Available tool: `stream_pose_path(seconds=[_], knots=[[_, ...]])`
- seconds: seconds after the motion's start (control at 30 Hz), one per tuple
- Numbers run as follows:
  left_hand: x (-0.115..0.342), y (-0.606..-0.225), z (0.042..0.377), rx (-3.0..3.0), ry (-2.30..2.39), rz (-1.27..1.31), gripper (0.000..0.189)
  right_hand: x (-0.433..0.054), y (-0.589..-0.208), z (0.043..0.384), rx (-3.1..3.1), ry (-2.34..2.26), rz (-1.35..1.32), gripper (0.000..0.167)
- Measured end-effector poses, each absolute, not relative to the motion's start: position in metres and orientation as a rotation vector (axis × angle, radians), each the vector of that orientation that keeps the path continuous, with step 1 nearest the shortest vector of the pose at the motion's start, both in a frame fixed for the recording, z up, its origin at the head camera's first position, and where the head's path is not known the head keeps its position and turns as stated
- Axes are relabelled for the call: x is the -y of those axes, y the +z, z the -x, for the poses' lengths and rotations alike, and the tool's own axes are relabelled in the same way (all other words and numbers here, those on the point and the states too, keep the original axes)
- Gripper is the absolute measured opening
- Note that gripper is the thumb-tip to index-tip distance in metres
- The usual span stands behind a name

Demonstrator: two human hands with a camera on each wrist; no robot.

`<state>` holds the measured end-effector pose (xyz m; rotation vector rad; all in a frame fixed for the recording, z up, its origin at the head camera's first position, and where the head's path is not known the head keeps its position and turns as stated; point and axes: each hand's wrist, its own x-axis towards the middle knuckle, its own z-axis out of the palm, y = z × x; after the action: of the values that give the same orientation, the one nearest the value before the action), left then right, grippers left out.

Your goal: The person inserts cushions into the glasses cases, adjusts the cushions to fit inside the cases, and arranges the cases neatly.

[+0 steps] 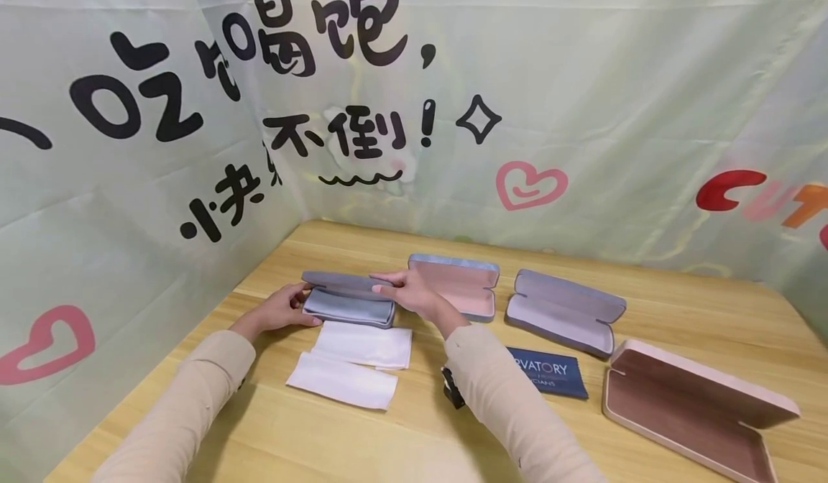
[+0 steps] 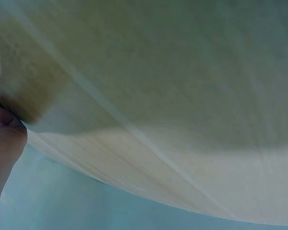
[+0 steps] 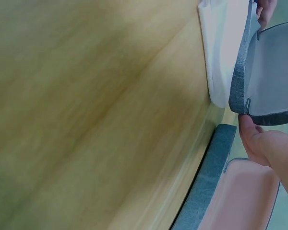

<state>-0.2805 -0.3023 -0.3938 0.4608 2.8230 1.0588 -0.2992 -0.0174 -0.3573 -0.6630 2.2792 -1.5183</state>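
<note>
A grey-blue glasses case (image 1: 339, 279) stands with its lid raised at the left of the table, a folded pale blue cloth (image 1: 349, 307) lying in its base. My left hand (image 1: 282, 309) grips the case's left end, thumb at the front. At the right end, my right hand (image 1: 417, 294) pinches the lid's edge between thumb and fingers. The right wrist view shows the case (image 3: 273, 72) from the side, with the right hand (image 3: 268, 143) at its hinge end. Only part of the left hand (image 2: 7, 124) appears in the left wrist view.
Two white cloths (image 1: 365, 344) lie in front of the case. Rightward are an open blue case (image 1: 453, 282) with pink lining, an open purple-grey case (image 1: 563, 314), a navy printed cloth (image 1: 550, 374) partly behind the right sleeve, and a large open pink case (image 1: 686, 411). Printed curtains (image 1: 614, 73) border the table.
</note>
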Motion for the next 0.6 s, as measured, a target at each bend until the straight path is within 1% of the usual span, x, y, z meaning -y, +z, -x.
stream_pose_path(seconds=[0.4,0.6], knots=[[0.2997,-0.3946,0.2782,-2.855,1.034,-0.411,0.074,0.0141,-0.3529,0.2948,-2.342,-1.444,0.765,0.041],[0.2988,-0.3912,0.2744,-2.848,1.055,-0.377,0.053,0.015,-0.3559,0.2943,-2.381,-1.412,0.793,0.038]])
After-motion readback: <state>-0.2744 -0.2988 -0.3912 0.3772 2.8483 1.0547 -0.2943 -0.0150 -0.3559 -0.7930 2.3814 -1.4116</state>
